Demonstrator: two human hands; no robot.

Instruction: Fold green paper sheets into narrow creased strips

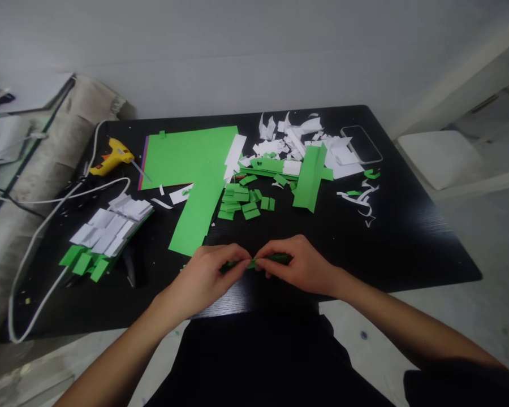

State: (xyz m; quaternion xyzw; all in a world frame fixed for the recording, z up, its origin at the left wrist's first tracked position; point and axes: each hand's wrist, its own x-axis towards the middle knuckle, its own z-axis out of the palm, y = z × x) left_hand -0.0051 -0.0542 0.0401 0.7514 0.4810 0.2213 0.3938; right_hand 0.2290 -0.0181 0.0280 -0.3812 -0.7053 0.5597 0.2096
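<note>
Near the front edge of the black table, my left hand and my right hand pinch a narrow green paper strip between thumbs and fingers. The fingertips nearly meet at its middle, and the fingers hide much of it. Just beyond the hands lies a pile of small folded green paper pieces. A long green paper strip rests beyond my left hand, partly over a large green sheet. Another creased green strip lies beyond my right hand.
A yellow glue gun with a white cable is on the left. Stacked white and green folded pieces lie nearby, beside a dark-handled tool. White paper scraps and a phone-shaped object are at the back right.
</note>
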